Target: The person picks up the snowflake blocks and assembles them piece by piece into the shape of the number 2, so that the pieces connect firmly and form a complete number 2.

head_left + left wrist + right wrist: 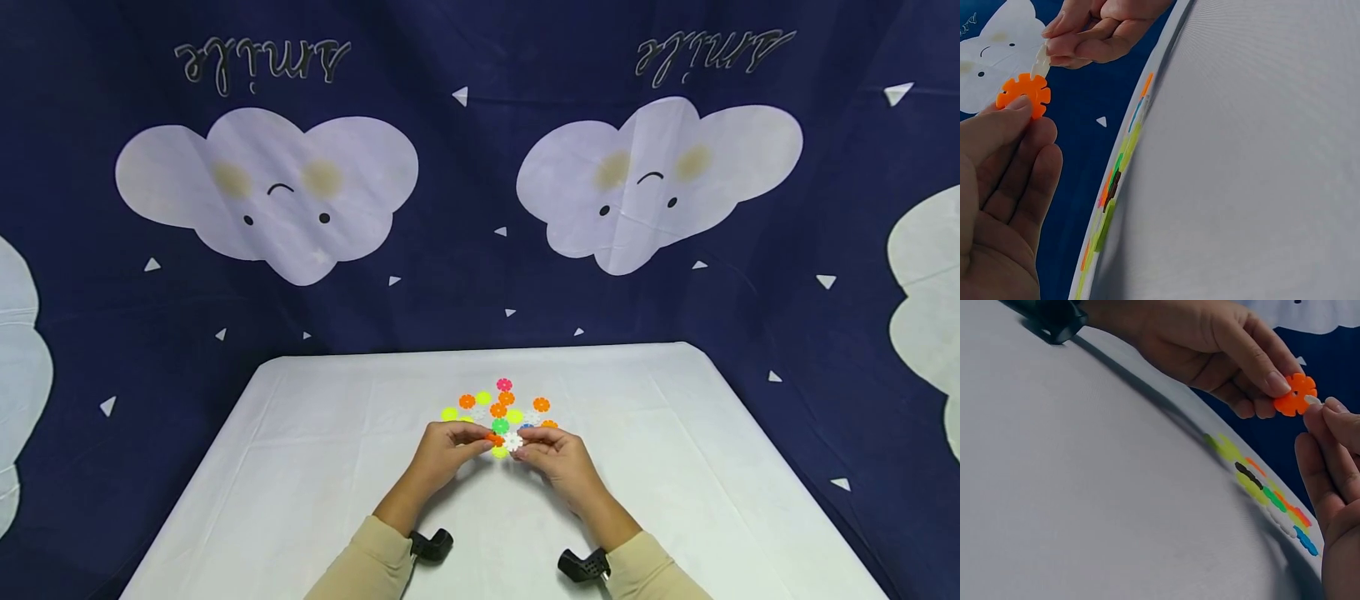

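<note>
An orange notched plastic disc, flower-shaped (1030,87), is pinched between the thumb and fingers of my left hand (444,454). My right hand (558,460) pinches a white notched disc (513,442) by its edge. The two discs meet at their rims, and in the left wrist view the white disc (1040,61) stands edge-on against the orange one. Whether their notches interlock cannot be made out. Both hands are held above the table, close together. In the right wrist view the white disc (1313,400) is mostly hidden by fingertips.
Loose notched discs in several colours lie on the white table (300,500) beyond the hands, among them a pink disc (504,384), a green disc (500,426) and an orange disc (542,404). A dark blue curtain (465,208) with clouds hangs behind the table.
</note>
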The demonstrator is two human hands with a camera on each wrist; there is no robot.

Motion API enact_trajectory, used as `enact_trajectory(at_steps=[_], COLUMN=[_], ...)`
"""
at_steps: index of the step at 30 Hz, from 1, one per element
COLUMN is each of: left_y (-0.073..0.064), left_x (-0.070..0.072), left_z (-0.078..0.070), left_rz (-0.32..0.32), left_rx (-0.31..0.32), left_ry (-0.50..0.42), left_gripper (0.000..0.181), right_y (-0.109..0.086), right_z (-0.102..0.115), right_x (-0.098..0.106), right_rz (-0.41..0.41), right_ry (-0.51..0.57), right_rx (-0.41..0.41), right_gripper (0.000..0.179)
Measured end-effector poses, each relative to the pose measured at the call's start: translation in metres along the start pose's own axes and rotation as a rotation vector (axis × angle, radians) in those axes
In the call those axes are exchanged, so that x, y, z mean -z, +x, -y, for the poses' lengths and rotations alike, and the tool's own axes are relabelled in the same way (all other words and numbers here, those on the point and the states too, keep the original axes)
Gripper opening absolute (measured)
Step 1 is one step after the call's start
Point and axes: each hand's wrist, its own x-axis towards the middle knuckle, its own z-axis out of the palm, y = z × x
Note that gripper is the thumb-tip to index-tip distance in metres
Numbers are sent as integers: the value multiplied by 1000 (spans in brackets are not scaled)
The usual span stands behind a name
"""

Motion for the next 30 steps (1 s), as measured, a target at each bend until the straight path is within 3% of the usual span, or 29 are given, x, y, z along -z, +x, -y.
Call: enact_trajectory(at_steps=[6, 10, 16, 22, 26, 30], left_y=[1, 1, 2, 2, 1, -1], left_x=[2, 3, 4, 1, 1, 0], left_z=[6, 4, 3, 6, 8, 8], left_rz=[23, 40, 23, 22, 27, 121], left_rx=[-71, -103, -172, -205, -169, -83], left_ry=[-21, 16, 74, 62, -38, -242], left_gripper=[11, 10, 11, 12, 15, 30], right_y=[0, -1, -2, -3, -2, -3], right_z=[-2, -1, -1, 0, -2, -3], right_x=[-1, -1, -3, -7, -11, -14], right_rz=[6, 4, 16, -22, -23, -9], right_ry=[13, -27, -55, -34, -1, 5], right_rx=[-16, -48, -82, -83, -40, 10], right_gripper=[43, 39, 35, 36, 38, 38])
